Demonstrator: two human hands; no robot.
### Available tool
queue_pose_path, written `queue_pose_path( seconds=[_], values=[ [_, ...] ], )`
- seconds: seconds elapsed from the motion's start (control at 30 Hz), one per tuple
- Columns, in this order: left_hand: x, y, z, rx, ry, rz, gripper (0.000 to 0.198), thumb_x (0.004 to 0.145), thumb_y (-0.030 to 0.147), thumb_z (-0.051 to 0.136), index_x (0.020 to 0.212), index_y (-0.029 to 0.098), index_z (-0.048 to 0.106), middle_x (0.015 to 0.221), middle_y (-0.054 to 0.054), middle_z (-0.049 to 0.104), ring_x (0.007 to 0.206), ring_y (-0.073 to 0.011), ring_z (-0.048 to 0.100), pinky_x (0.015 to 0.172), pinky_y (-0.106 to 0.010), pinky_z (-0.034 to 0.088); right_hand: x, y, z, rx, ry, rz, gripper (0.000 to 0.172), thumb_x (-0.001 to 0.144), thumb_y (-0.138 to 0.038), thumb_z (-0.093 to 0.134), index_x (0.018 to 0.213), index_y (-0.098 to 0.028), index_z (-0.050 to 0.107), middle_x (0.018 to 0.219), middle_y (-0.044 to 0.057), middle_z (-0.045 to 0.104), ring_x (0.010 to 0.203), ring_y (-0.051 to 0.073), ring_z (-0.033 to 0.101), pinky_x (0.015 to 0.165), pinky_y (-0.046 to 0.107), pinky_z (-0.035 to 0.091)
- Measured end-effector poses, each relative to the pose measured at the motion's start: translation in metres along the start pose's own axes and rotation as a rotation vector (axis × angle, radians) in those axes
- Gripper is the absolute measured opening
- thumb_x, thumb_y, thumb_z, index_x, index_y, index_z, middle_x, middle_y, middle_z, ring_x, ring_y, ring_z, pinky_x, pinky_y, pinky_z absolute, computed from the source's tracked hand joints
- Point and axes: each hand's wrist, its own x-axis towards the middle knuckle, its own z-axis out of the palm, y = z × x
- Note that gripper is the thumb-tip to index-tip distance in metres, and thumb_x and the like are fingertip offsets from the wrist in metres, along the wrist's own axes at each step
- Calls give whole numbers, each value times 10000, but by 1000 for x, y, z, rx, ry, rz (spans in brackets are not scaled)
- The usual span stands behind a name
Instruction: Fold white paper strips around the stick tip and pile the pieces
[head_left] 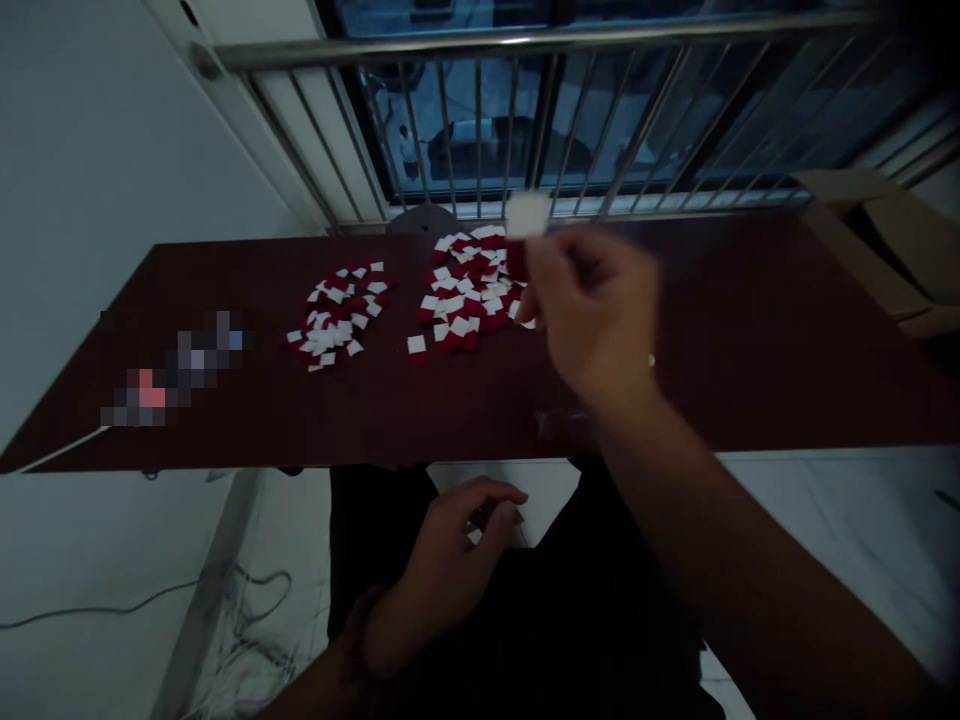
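Observation:
My right hand (600, 310) is raised over the table, thumb and fingers pinched on a small red-and-white square piece (528, 214). Its white half points up and the red part shows beside the thumb. Behind that hand lies a larger heap of similar red-and-white pieces (454, 305). Further left is a smaller loose pile of them (330, 325). Below the table's front edge, my left hand (457, 545) hangs over my lap with fingers loosely curved. A gap shows between its thumb and fingers, and nothing is visibly held.
The dark brown table (712, 370) runs across the view. On its left lies a blurred-out object (176, 370) with a white cable. A cardboard box (892, 240) stands at the right end. A metal railing (525, 42) and window are behind. Cables (255, 640) lie on the floor.

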Motion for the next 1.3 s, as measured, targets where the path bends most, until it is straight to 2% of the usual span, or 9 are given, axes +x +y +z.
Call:
queue_pose_path(
  seconds=[0.07,0.17,0.4,0.57,0.7,0.87,1.0,1.13,1.3],
  values=[
    [-2,-2,-10,5,30,18,285,1032,389,546,1088,236,780,946,-78,769,845,-207,715,722,-310,568,-1,21,14,-216,-252,147,502,945,-392,701,521,-222,494,478,-25,455,467,104,406,513,290,315],
    [2,-6,-36,28,113,26,279,1023,388,556,1050,230,784,890,-68,771,791,-199,716,703,-297,560,-26,39,12,-408,-400,203,578,911,-425,737,467,-239,416,446,-15,423,437,116,333,481,325,213],
    [52,4,-151,747,601,132,233,974,387,615,1068,250,779,1105,-75,788,969,-275,721,920,-384,520,-147,3,-33,-300,-621,244,428,1005,-416,572,644,-237,430,560,-10,512,501,142,457,510,307,299],
    [94,12,-178,1165,486,71,370,1011,400,526,1252,216,738,1292,-139,709,1029,-343,683,827,-427,502,-218,11,-32,-203,-840,363,333,1016,-352,512,708,-232,467,665,12,619,578,164,585,532,280,392],
    [103,5,-170,1240,491,96,364,1035,371,471,1184,220,767,1207,-132,728,1006,-335,681,776,-402,483,-239,27,-34,-231,-845,408,323,1008,-341,503,708,-226,468,681,12,647,599,170,619,559,278,416],
    [97,-6,-170,1078,852,299,285,1016,352,574,1181,264,789,1223,-107,734,1041,-289,691,821,-388,503,-235,44,-49,-253,-704,458,376,1035,-393,469,699,-225,476,647,2,596,577,155,579,560,271,416],
    [82,-3,-173,973,957,434,287,1022,319,599,1232,227,772,1171,-75,760,1056,-251,708,903,-395,536,-233,54,-51,-206,-658,482,398,1047,-422,457,700,-228,475,632,-2,576,572,155,564,553,273,416],
    [44,11,-126,770,936,411,204,962,232,655,1126,211,774,1060,-27,784,966,-206,727,903,-370,552,-237,50,-49,-175,-681,487,385,1047,-414,463,710,-231,483,649,2,593,579,159,572,559,284,428],
    [4,2,-2,208,124,196,131,864,160,646,895,209,763,898,-34,731,759,-158,688,681,-267,537,-237,34,-66,-78,-510,473,155,998,-367,569,1089,-249,613,856,22,695,721,179,667,650,291,523]
  ],
)
